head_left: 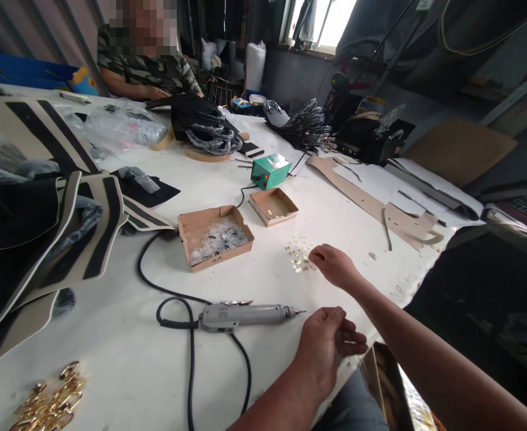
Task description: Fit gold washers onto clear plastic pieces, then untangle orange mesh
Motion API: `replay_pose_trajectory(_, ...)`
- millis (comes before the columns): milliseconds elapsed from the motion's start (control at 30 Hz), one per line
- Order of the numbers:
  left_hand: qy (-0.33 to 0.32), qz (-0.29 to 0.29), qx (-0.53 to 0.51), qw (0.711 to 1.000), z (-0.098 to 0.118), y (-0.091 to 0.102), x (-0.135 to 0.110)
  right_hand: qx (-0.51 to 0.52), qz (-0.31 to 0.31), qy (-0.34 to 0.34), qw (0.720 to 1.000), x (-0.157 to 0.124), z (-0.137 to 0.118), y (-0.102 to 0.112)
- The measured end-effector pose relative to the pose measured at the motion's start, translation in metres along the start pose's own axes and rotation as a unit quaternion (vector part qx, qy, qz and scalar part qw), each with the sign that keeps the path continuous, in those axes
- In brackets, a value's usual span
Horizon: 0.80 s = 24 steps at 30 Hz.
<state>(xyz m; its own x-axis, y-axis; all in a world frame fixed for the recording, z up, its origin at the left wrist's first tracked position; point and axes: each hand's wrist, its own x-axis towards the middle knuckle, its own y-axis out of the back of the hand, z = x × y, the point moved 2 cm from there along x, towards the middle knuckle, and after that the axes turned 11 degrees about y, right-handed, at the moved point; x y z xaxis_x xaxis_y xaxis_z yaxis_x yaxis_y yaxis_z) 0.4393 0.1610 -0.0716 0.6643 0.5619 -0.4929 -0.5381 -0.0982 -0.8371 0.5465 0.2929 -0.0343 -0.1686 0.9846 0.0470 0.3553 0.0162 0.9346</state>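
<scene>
My right hand (334, 264) is over the table with its fingers pinched together, at the right edge of a scatter of small gold washers (298, 261). Whatever its fingertips hold is hidden. Nearer to me, my left hand (324, 341) is half curled, thumb against the bent fingers; I cannot make out what is in it. Just left of it lies a grey electric screwdriver (245, 316), its bit pointing toward my left hand. Beyond it stands a cardboard tray (216, 263) of clear plastic pieces. A smaller cardboard tray (281, 219) has a few gold washers inside.
A green power box (270, 171) with a red light stands behind the trays. The black cord (190, 365) loops across the table. Gold metal hardware (50, 398) is heaped at the lower left. Striped panels (106, 233) fill the left side. A person (144, 72) sits across the table.
</scene>
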Motion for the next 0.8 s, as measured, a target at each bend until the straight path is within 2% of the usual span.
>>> replay_pose_trajectory(233, -0.003, -0.006, -0.005, 1.0, 0.0, -0.0018, -0.0007, -0.054, -0.025, -0.013, 0.998, 0.0019, 0.0004, -0.0072)
replay_pose_trajectory(467, -0.003, -0.006, -0.004, 1.0, 0.0007, -0.0017, -0.0025, -0.08, -0.001, -0.027, 0.996, 0.0035, 0.0001, -0.0087)
replay_pose_trajectory(600, -0.003, -0.005, -0.004, 1.0, 0.0015, -0.0023, -0.0033, -0.101, 0.011, -0.007, 0.995, 0.0008, -0.0042, -0.0084)
replay_pose_trajectory(800, -0.001, -0.002, -0.003, 1.0, 0.0011, -0.0026, -0.0025, -0.126, -0.01, 0.036, 0.991, -0.0005, -0.0069, -0.0077)
